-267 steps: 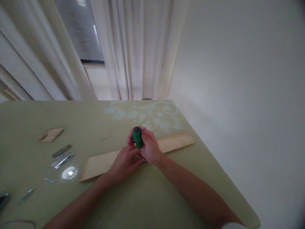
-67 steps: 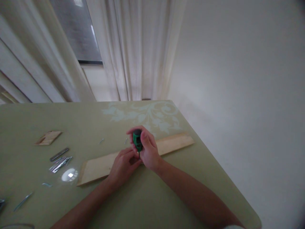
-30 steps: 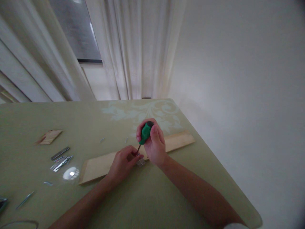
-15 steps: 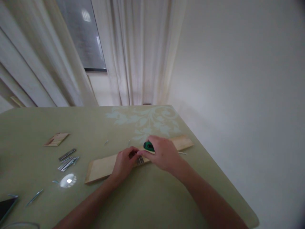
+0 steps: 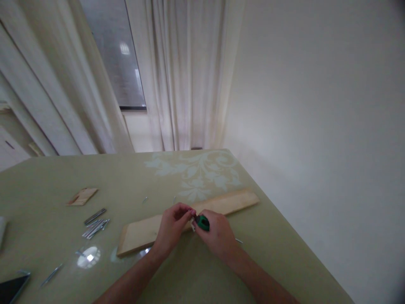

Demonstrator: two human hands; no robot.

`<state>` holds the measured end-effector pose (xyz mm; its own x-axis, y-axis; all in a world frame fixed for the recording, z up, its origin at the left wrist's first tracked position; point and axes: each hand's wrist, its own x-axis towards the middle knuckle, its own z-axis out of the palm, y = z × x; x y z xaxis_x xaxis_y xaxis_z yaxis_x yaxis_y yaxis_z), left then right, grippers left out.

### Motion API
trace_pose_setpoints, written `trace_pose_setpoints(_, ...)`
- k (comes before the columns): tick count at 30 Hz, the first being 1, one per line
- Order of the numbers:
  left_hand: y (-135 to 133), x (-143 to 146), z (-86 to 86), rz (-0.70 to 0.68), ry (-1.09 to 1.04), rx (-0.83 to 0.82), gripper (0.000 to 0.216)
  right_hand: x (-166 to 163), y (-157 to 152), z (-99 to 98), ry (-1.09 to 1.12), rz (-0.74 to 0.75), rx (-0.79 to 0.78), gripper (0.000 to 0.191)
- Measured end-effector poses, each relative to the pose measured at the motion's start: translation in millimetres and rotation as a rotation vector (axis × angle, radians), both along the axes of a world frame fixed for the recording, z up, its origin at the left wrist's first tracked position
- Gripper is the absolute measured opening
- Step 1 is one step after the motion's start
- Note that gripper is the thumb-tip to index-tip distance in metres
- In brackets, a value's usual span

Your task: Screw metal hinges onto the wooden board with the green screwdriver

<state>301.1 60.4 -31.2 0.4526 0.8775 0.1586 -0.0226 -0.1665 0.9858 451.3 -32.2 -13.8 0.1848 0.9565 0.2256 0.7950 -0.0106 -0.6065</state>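
A long pale wooden board (image 5: 230,202) lies slantwise across the table. My left hand (image 5: 173,221) is over the middle of the board, its thumb and fingertips pinched on something too small to make out. Right beside it, my right hand (image 5: 217,236) is wrapped round a screwdriver (image 5: 203,222) with a green handle. The screwdriver's thin metal shaft sticks out past the far side of that hand, pointing right. Between the two hands, at the board's near edge, shows part of a small metal hinge (image 5: 193,227), mostly hidden by the fingers.
Several metal strips (image 5: 95,228) lie left of the board, with a small flat wooden piece (image 5: 82,196) behind them. Two small screws (image 5: 144,199) rest beyond the board. A thin metal tool (image 5: 51,275) and a dark-screened device (image 5: 14,287) are at the near left. A wall borders the table's right edge.
My right hand has drawn back toward me with the screwdriver, baring more of the board's right part. My left fingertips have lifted off the hinge area, still pinched. The view has tilted slightly.
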Motion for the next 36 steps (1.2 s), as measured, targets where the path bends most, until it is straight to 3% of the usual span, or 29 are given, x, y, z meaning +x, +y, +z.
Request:
trace_pose_setpoints(4,-8.0,-0.7,2.2,0.018,0.024,0.058,0.022,4.9,-5.9,3.2,0.018,-0.058,0.054,0.02)
trace_pose_setpoints(8,-13.5,-6.2,8.9,0.189,0.1,0.379,0.015,11.1,-9.3,7.8,0.042,-0.107,0.103,0.034)
trace_pose_setpoints(11,5.9,-19.5,20.8,0.229,0.185,0.488,0.019,18.7,-10.8,7.8,0.025,-0.124,0.158,0.036)
trace_pose_setpoints(15,66.4,-47.7,33.0,0.019,0.605,0.364,0.031,25.9,-11.9,4.7,-0.01,-0.089,0.191,0.03)
trace_pose_setpoints(17,94.2,-58.2,31.5,0.028,0.893,0.364,0.033,26.3,-11.8,2.4,-0.043,-0.074,0.176,0.028)
trace_pose_setpoints(20,117.0,-62.6,21.4,0.074,1.016,0.335,0.03,25.0,-11.2,-0.8,-0.09,-0.069,0.155,0.027)
trace_pose_setpoints(25,124.7,-54.4,7.4,0.088,1.085,0.31,0.024,26.1,-10.3,-1.9,-0.138,-0.064,0.124,0.026)
trace_pose_setpoints(36,127.1,-49.5,5.8,0.12,1.109,0.254,0.024,26.0,-3.5,-3.0,-0.195,-0.058,-0.042,0.024)
